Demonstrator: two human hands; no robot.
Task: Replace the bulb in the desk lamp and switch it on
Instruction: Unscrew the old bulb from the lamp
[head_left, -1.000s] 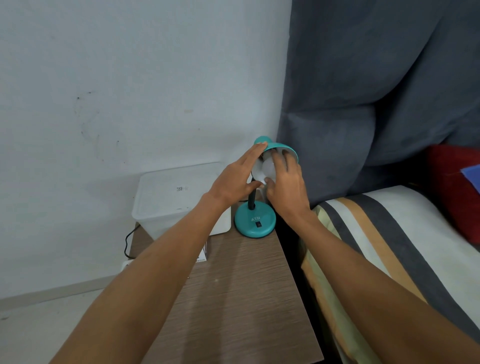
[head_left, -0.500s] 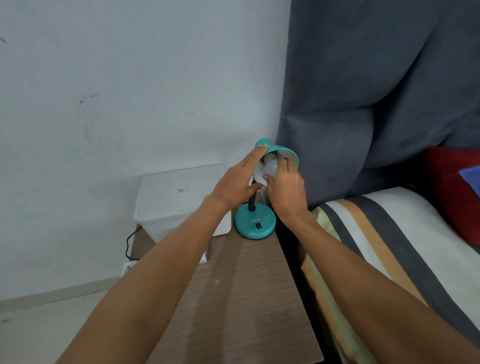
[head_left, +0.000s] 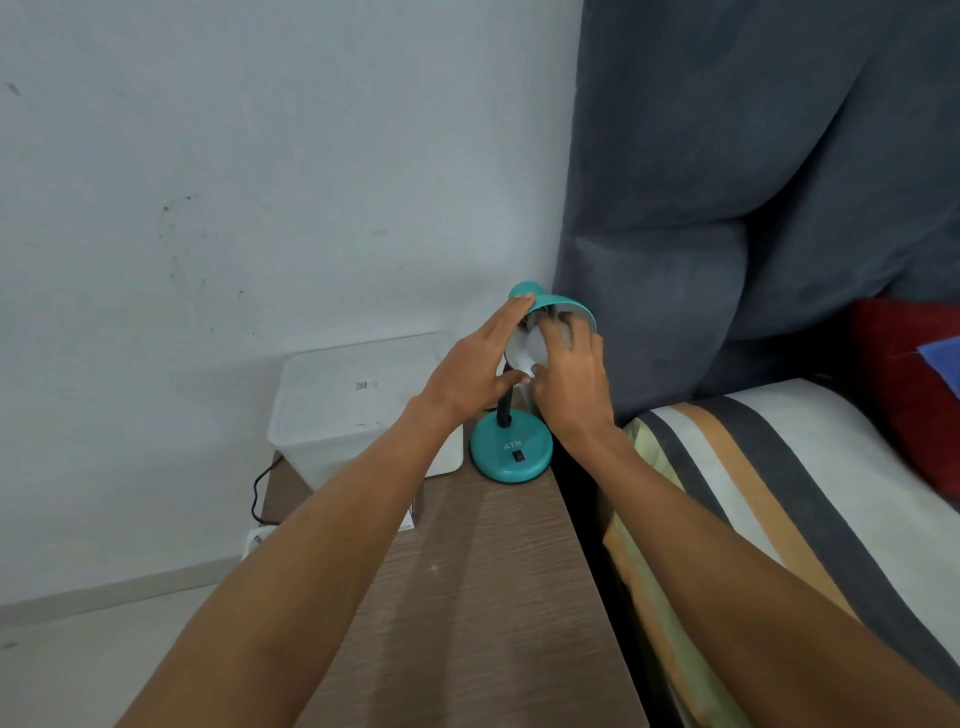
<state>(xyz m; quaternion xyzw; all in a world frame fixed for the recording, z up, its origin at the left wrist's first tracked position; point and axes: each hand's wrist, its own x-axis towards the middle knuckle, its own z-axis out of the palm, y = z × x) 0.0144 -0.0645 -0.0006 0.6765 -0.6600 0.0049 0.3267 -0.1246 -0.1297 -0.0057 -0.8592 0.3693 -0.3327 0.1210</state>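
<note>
A small teal desk lamp stands at the far right corner of a wooden bedside table (head_left: 488, 587). Its round base (head_left: 511, 453) carries a black switch and the letters ATN. The teal shade (head_left: 563, 304) tilts toward me. My left hand (head_left: 475, 366) steadies the shade's left side, fingers stretched along it and thumb under the rim. Inside the shade sits a white bulb (head_left: 535, 345), and my right hand (head_left: 571, 374) has its fingers closed around it. The bulb's socket is hidden.
A translucent plastic box with a lid (head_left: 358, 400) sits left of the lamp against the white wall. A black cable (head_left: 260, 486) drops behind the table. On the right are a grey padded headboard (head_left: 727, 208) and a striped mattress (head_left: 779, 493) with a red cushion (head_left: 909, 384).
My right hand has shifted its grip on the bulb, the fingers now turned further around it. The left hand stays on the shade. The lamp base has not moved.
</note>
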